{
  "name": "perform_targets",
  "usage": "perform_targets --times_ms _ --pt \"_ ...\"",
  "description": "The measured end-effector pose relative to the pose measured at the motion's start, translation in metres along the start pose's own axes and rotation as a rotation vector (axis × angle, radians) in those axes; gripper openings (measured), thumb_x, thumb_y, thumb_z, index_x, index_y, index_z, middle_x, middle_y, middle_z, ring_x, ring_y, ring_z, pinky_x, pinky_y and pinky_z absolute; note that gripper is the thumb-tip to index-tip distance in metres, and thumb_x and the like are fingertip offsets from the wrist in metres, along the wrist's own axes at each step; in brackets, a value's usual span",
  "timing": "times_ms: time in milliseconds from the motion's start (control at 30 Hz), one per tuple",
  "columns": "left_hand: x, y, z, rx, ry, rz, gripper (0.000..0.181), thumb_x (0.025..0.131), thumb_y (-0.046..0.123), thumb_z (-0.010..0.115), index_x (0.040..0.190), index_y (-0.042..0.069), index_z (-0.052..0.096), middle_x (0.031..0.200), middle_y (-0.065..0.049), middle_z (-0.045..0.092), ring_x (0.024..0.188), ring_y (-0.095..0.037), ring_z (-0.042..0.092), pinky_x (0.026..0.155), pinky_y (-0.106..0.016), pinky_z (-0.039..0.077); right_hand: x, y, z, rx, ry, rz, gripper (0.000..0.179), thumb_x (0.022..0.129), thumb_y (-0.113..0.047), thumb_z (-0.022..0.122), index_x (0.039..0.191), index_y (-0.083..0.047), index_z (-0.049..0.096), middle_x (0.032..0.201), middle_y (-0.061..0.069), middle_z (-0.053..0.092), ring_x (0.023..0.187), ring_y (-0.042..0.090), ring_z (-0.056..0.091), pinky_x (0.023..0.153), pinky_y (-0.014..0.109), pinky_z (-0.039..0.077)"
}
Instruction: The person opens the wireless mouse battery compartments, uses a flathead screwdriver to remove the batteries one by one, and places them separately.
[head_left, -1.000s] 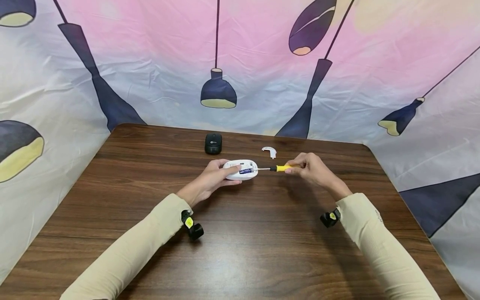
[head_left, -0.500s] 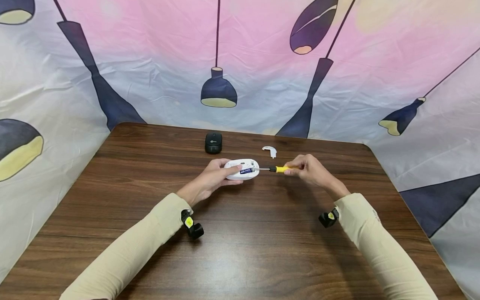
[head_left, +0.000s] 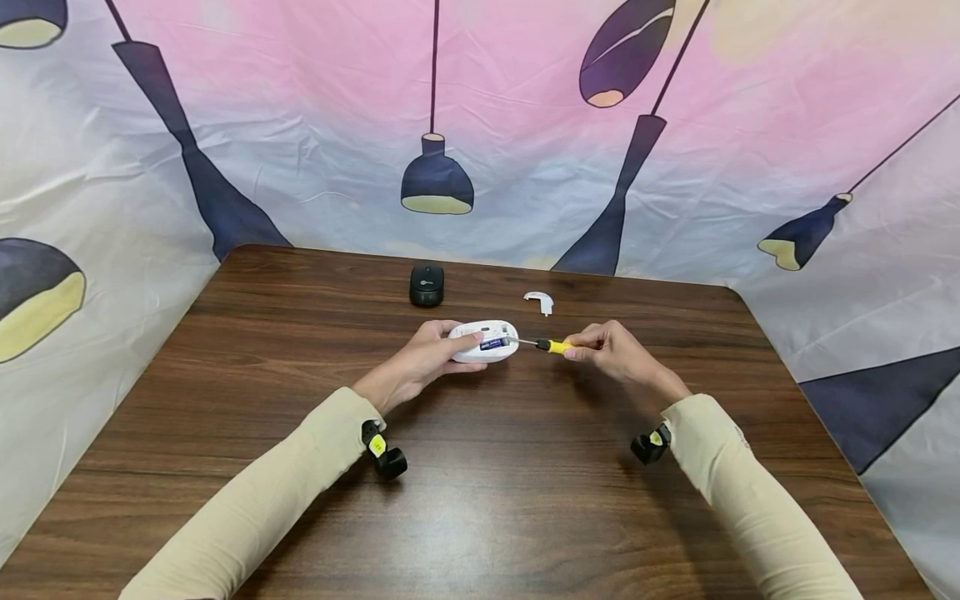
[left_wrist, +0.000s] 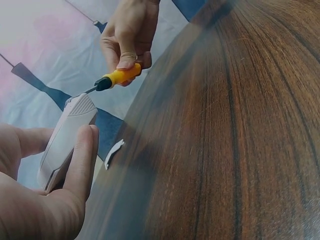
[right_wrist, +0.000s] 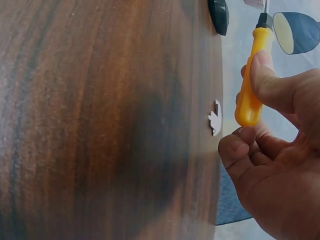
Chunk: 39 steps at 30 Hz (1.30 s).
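Observation:
Underside up, a white computer mouse point(head_left: 495, 354) is gripped by my left hand point(head_left: 423, 357), its thumb lying across the bottom face. A blue battery point(head_left: 491, 343) sits in the mouse's uncovered compartment. From the right, my right hand point(head_left: 618, 354) pinches the yellow handle of a screwdriver point(head_left: 557, 346). The screwdriver's metal shaft reaches the battery's right end; whether the tip touches it is too small to tell. In the left wrist view the mouse point(left_wrist: 67, 137) is held clear of the table between thumb and fingers. The right wrist view shows the thumb along the screwdriver handle point(right_wrist: 251, 85).
A black mouse point(head_left: 427, 286) stands on the brown wooden table point(head_left: 480, 483) behind the left hand. The white battery cover point(head_left: 542, 302) lies toward the back edge. Behind the table hangs a printed cloth point(head_left: 337, 150).
My right hand has dropped slightly toward me, so the screwdriver now slants, its handle lower than its tip. The left hand and the white mouse have barely moved.

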<state>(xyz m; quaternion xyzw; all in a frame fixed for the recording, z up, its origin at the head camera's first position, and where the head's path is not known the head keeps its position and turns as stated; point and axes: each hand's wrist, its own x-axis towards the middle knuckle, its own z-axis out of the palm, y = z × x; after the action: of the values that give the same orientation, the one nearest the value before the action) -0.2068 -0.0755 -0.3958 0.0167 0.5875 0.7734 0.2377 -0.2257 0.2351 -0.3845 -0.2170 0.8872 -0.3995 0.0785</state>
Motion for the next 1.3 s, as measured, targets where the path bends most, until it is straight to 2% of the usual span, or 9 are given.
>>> perform_targets --times_ms 300,433,600,767,867,1000,1167,1300 --pt "0.001 -0.004 0.002 0.021 0.002 -0.022 0.047 0.103 0.005 0.058 0.143 -0.013 0.039 0.134 -0.029 0.05 0.108 -0.03 0.064 0.092 -0.034 0.061 0.001 -0.001 0.003 0.003 0.018 -0.004 0.019 0.092 -0.007 0.075 0.108 0.003 0.077 0.095 0.013 0.071 0.074 0.019 0.049 0.057 0.02 0.041" --pt "0.001 -0.003 0.002 0.006 0.027 -0.019 0.05 0.103 0.005 0.058 0.144 -0.012 0.036 0.134 -0.028 0.05 0.108 -0.028 0.063 0.092 -0.034 0.061 -0.002 -0.004 -0.006 -0.027 0.046 0.013 0.018 0.093 -0.009 0.075 0.105 0.002 0.078 0.093 0.013 0.07 0.07 0.02 0.045 0.053 0.022 0.036" --pt "0.0 -0.001 -0.001 -0.005 0.047 -0.019 0.052 0.103 0.005 0.058 0.146 -0.011 0.035 0.135 -0.027 0.049 0.107 -0.026 0.063 0.092 -0.034 0.061 -0.007 -0.004 -0.021 -0.116 0.114 0.081 0.024 0.095 -0.016 0.075 0.11 0.002 0.077 0.096 0.015 0.071 0.067 0.019 0.045 0.051 0.023 0.035" --pt "-0.001 -0.001 -0.003 -0.001 0.047 -0.024 0.05 0.103 0.006 0.058 0.145 -0.01 0.036 0.135 -0.026 0.05 0.105 -0.024 0.064 0.092 -0.034 0.061 -0.013 -0.002 -0.035 -0.196 0.159 0.136 0.027 0.098 -0.022 0.071 0.114 0.0 0.075 0.1 0.018 0.073 0.066 0.022 0.051 0.052 0.025 0.04" --pt "-0.001 -0.003 -0.004 0.002 0.042 -0.024 0.048 0.103 0.006 0.058 0.144 -0.012 0.038 0.133 -0.026 0.052 0.103 -0.023 0.065 0.092 -0.034 0.061 -0.016 0.0 -0.04 -0.209 0.154 0.166 0.028 0.1 -0.022 0.068 0.116 0.0 0.074 0.103 0.021 0.072 0.073 0.03 0.061 0.054 0.026 0.047" --pt "-0.001 -0.005 -0.006 0.024 0.039 -0.027 0.046 0.103 0.007 0.059 0.141 -0.013 0.043 0.13 -0.025 0.055 0.099 -0.021 0.067 0.093 -0.035 0.061 -0.019 0.002 -0.044 -0.218 0.145 0.207 0.028 0.101 -0.018 0.065 0.117 0.004 0.071 0.106 0.024 0.071 0.082 0.037 0.068 0.056 0.028 0.053" --pt "-0.001 -0.006 -0.007 0.057 0.036 -0.026 0.045 0.103 0.009 0.06 0.139 -0.013 0.045 0.129 -0.024 0.057 0.098 -0.02 0.067 0.096 -0.038 0.059 -0.022 0.009 -0.044 -0.196 0.14 0.254 0.027 0.101 -0.014 0.064 0.117 0.008 0.068 0.1 0.024 0.07 0.075 0.038 0.07 0.056 0.039 0.062" --pt "-0.001 -0.006 -0.008 0.054 0.028 -0.025 0.045 0.103 0.008 0.059 0.141 -0.011 0.044 0.132 -0.024 0.055 0.102 -0.021 0.066 0.096 -0.037 0.059 -0.022 0.016 -0.042 -0.169 0.162 0.283 0.027 0.099 -0.014 0.066 0.112 0.009 0.067 0.091 0.021 0.07 0.066 0.032 0.07 0.059 0.047 0.064"
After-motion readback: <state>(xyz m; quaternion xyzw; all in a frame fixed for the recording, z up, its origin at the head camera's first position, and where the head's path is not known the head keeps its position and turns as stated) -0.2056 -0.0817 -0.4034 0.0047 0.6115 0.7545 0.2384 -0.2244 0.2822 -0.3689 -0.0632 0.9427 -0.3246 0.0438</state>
